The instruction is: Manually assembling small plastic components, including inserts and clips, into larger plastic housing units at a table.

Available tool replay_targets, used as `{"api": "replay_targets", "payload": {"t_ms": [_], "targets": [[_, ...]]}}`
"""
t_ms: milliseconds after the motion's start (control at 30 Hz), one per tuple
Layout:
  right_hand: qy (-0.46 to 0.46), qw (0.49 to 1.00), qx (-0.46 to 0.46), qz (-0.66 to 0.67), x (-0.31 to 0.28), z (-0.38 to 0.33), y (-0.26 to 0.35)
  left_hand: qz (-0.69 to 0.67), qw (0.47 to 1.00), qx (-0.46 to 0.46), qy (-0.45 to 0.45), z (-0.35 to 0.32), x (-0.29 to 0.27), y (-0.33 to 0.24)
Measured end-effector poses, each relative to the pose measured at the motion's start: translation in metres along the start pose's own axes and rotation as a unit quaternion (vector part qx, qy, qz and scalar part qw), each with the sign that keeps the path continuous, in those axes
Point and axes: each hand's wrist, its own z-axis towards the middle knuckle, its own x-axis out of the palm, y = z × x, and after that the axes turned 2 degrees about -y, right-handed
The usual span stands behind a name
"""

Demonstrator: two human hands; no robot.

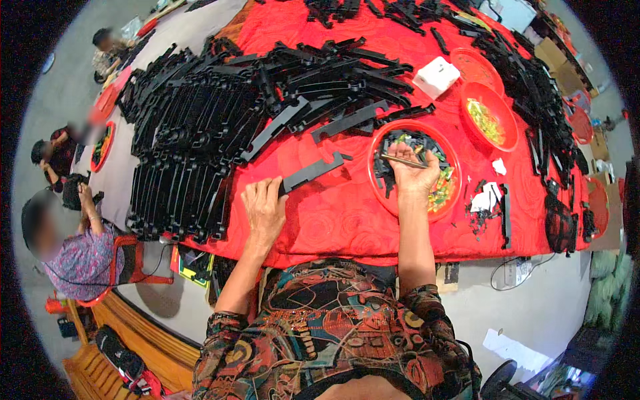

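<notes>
Small assembly workshop, manual piece-work. A long table under a red cloth [333, 220] is carrying stacked rows of identical black plastic strips [200, 127] and red trays of small parts [490, 117]; other workers [67, 247] are sitting alongside, cardboard boxes [557, 63] are standing at the far end.
</notes>
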Motion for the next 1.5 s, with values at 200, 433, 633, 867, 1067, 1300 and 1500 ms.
{"api": "replay_targets", "payload": {"t_ms": [200,433,633,867,1067,1300,1500], "targets": [[-0.018,0.998,-0.051,0.012,0.013,0.008,0.03,0.0,0.998,0.057,-0.001,-0.009,0.015,-0.018],[0.144,0.986,-0.072,-0.048,0.01,0.037,0.109,-0.038,0.995,0.078,0.042,-0.024,0.015,-0.038],[0.141,0.986,-0.088,-0.032,0.043,0.026,0.146,-0.046,0.998,0.01,0.05,-0.035,0.017,-0.025],[0.249,0.452,-0.401,-0.756,0.001,0.003,0.053,-0.087,0.994,-0.02,0.061,-0.036,0.034,-0.014],[0.215,0.258,-0.338,-0.879,-0.031,-0.011,0.033,-0.15,0.984,-0.017,0.091,-0.032,0.018,-0.015],[0.215,0.231,-0.348,-0.883,-0.04,-0.015,0.032,-0.199,0.972,0.008,0.122,-0.029,0.027,-0.014],[0.207,0.222,-0.377,-0.875,-0.047,-0.01,0.033,-0.214,0.97,0.023,0.115,-0.027,0.036,-0.016]]}}
